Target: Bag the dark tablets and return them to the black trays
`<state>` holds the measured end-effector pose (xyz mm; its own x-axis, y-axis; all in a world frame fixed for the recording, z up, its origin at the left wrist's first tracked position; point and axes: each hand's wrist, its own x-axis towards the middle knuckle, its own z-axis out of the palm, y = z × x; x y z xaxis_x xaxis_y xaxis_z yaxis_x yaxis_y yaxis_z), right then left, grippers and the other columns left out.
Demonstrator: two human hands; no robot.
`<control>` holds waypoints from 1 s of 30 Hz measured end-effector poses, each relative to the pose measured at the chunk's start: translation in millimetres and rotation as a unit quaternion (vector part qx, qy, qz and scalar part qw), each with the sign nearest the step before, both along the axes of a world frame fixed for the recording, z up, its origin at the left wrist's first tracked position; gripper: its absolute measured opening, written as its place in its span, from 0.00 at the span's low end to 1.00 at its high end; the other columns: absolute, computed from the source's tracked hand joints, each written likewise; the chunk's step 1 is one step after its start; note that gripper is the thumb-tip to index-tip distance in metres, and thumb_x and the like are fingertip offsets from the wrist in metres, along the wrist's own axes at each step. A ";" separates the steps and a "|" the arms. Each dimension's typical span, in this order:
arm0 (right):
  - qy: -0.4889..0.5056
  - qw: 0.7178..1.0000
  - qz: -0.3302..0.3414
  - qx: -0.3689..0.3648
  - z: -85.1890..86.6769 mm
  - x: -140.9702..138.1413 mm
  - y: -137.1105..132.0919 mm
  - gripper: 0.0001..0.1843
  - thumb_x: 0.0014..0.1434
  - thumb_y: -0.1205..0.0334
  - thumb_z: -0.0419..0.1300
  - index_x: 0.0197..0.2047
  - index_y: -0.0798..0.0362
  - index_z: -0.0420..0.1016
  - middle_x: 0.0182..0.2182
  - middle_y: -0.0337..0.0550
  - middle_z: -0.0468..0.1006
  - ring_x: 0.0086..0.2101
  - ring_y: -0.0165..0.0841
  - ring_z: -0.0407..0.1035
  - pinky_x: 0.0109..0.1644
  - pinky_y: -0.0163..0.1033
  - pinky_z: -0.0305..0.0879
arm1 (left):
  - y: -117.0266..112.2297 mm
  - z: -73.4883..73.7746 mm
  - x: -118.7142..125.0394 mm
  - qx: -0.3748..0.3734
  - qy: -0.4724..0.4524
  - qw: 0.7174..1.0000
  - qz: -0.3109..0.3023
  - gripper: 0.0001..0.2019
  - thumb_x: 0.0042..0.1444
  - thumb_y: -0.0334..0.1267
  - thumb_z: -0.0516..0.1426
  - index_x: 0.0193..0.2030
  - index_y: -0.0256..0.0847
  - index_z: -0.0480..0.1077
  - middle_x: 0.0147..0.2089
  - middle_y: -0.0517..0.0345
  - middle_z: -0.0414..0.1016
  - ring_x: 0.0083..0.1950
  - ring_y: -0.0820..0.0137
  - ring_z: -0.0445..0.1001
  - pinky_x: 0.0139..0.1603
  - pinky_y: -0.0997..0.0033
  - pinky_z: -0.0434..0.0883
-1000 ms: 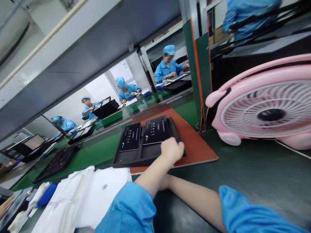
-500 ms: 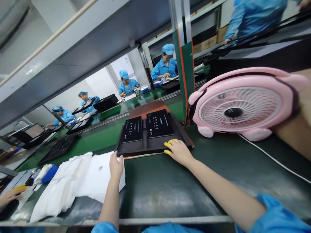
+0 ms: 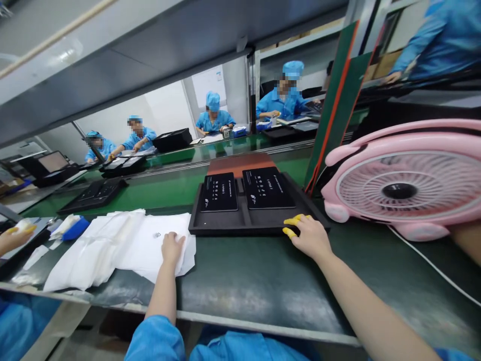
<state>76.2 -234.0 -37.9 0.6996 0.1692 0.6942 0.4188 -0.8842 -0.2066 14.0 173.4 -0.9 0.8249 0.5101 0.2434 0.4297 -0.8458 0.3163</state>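
Observation:
A black tray [image 3: 223, 226] lies on the green work surface, with two compartments side by side. In each rests a flat black tablet-like panel with white print: the left panel [image 3: 220, 192] and the right panel [image 3: 267, 187]. My right hand [image 3: 310, 236], yellow covers on its fingertips, grips the tray's near rim toward the right corner. Left of the tray, my left hand [image 3: 173, 249] lies on a stack of white sheets [image 3: 145, 228], thumb and fingers apart. Whether a sheet is pinched does not show. Thinner white wrappers [image 3: 93, 250] overlap the stack's left side.
A pink fan [image 3: 400, 185] stands at right, its white cable [image 3: 424, 255] crossing the surface. A green post [image 3: 340, 115] rises behind the tray. A blue box [image 3: 75, 228] and a co-worker's hand [image 3: 17, 236] are at far left. Another black tray [image 3: 93, 195] lies beyond.
My left hand has left the tray's near left corner and moved onto the white sheets. My right hand stays at the tray's near right rim. The view has shifted, moving the scene rightward.

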 end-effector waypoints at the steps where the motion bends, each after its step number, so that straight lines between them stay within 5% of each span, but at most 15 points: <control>1: -0.002 1.000 -0.002 0.000 -0.6 0.3 0.1 0.12 0.53 0.59 0.52 0.35 0.54 0.74 0.33 0.48 0.71 0.35 0.38 0.62 0.36 0.41 0.57 | 0.6 0.3 0.2 -0.008 0.002 1.000 -0.002 0.12 0.55 0.41 0.51 0.42 0.36 0.66 0.45 0.47 0.67 0.47 0.61 0.68 0.44 0.67 0.64; 7: -0.076 0.997 -0.002 0.016 -0.5 -5.9 10.5 0.13 0.53 0.61 0.52 0.38 0.55 0.74 0.32 0.49 0.71 0.35 0.39 0.62 0.39 0.42 0.58 | 0.2 1.1 2.0 -0.046 -0.011 0.999 0.021 0.09 0.56 0.34 0.47 0.35 0.38 0.68 0.42 0.48 0.70 0.42 0.62 0.70 0.40 0.67 0.63; 13: -0.069 0.987 0.138 0.039 0.2 -18.5 45.5 0.12 0.56 0.64 0.50 0.36 0.53 0.75 0.32 0.46 0.73 0.35 0.35 0.64 0.40 0.41 0.60 | 8.5 31.1 -8.7 -0.096 -0.071 0.992 0.035 0.11 0.56 0.37 0.45 0.31 0.39 0.67 0.32 0.55 0.72 0.36 0.67 0.70 0.37 0.73 0.64; 17: -0.049 0.983 0.161 0.075 -1.9 -16.0 52.4 0.12 0.56 0.65 0.50 0.36 0.51 0.74 0.31 0.45 0.73 0.34 0.35 0.66 0.40 0.42 0.62 | -6.4 49.0 -17.5 -0.196 -0.087 0.975 -0.060 0.09 0.53 0.39 0.47 0.27 0.39 0.64 0.22 0.63 0.66 0.28 0.71 0.67 0.30 0.75 0.63; 20: -0.074 0.974 0.185 0.107 -1.7 -16.0 52.4 0.10 0.55 0.66 0.51 0.35 0.50 0.74 0.30 0.44 0.73 0.33 0.34 0.66 0.41 0.43 0.63 | -48.3 35.9 -21.9 -0.252 -0.019 0.953 -0.166 0.08 0.51 0.37 0.48 0.24 0.39 0.62 0.19 0.65 0.61 0.25 0.72 0.65 0.28 0.75 0.62; 23: -0.086 0.966 0.212 0.118 -0.8 -21.5 52.7 0.09 0.54 0.68 0.52 0.35 0.50 0.73 0.30 0.43 0.73 0.33 0.34 0.66 0.40 0.43 0.64 | -100.4 9.7 -27.9 -0.232 0.046 0.946 -0.223 0.07 0.50 0.34 0.50 0.22 0.39 0.62 0.20 0.63 0.63 0.27 0.71 0.66 0.31 0.74 0.62; 26: -0.078 0.962 0.227 0.127 1.8 -25.7 50.6 0.09 0.54 0.69 0.52 0.36 0.51 0.72 0.31 0.44 0.73 0.33 0.33 0.66 0.40 0.42 0.64 | -136.0 -7.0 -33.4 -0.118 0.059 0.952 -0.278 0.06 0.52 0.36 0.51 0.35 0.38 0.65 0.33 0.55 0.70 0.37 0.66 0.69 0.38 0.70 0.63; 30: -0.051 0.969 0.224 0.090 22.9 -9.1 40.2 0.11 0.55 0.68 0.51 0.40 0.51 0.71 0.33 0.44 0.73 0.35 0.33 0.66 0.44 0.43 0.64 | -150.4 -8.7 -29.7 0.009 0.100 0.937 -0.336 0.11 0.53 0.39 0.52 0.42 0.37 0.63 0.43 0.49 0.68 0.43 0.63 0.68 0.43 0.66 0.63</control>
